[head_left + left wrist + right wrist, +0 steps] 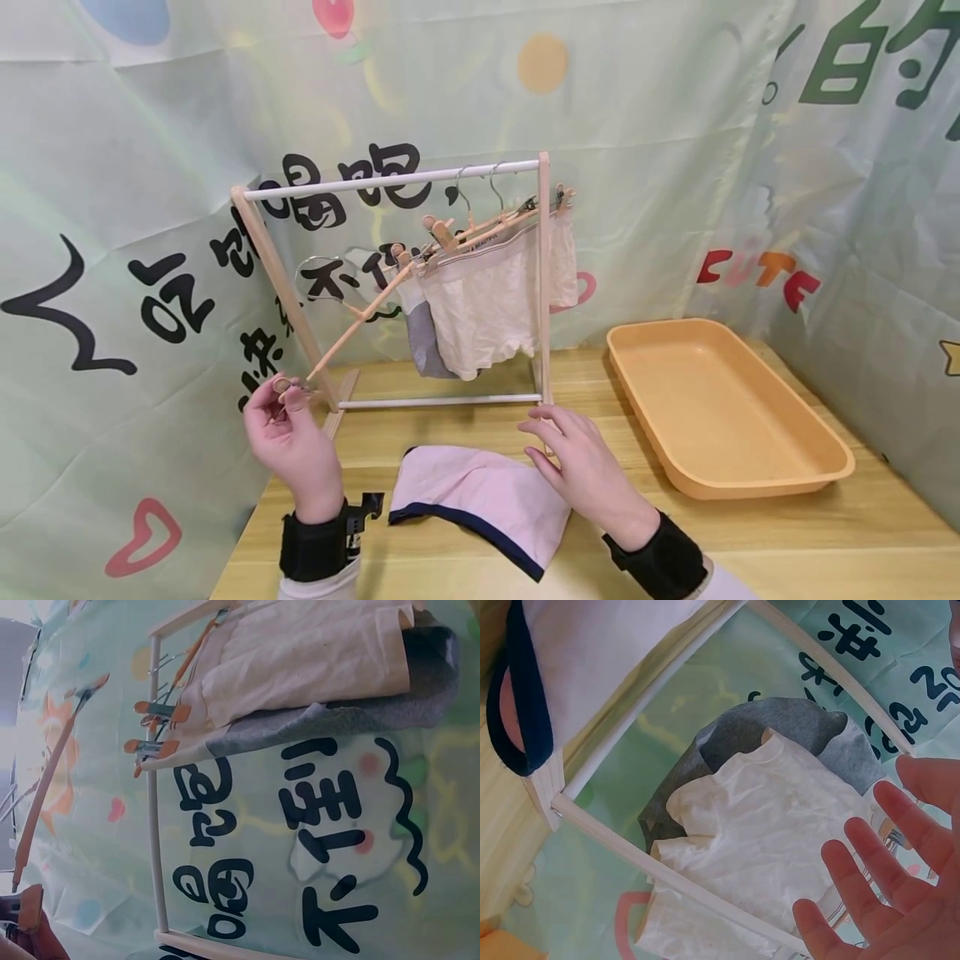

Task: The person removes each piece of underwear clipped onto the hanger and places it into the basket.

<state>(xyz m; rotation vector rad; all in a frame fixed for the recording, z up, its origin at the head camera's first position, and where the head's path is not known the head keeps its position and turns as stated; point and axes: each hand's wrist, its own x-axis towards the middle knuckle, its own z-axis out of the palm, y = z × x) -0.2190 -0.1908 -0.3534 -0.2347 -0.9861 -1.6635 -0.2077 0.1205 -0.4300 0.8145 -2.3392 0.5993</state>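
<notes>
My left hand [296, 437] pinches the clip at the lower end of a wooden clip hanger [358, 321], which slants up to the right in front of the rack, its metal hook pointing up. My right hand [591, 473] hovers with spread fingers over the right side of pink underwear with navy trim [480, 492], which lies on the table. In the right wrist view the fingers [855, 877] hold nothing. White underwear [487, 296] and a grey garment [424, 342] hang from clip hangers on the wooden drying rack [397, 179].
An orange plastic tray [723, 492] stands on the wooden table [877, 542] at the right. Behind and beside the table hangs a printed pale-green cloth [645, 125]. The rack's lower bar [442, 402] runs behind the pink underwear.
</notes>
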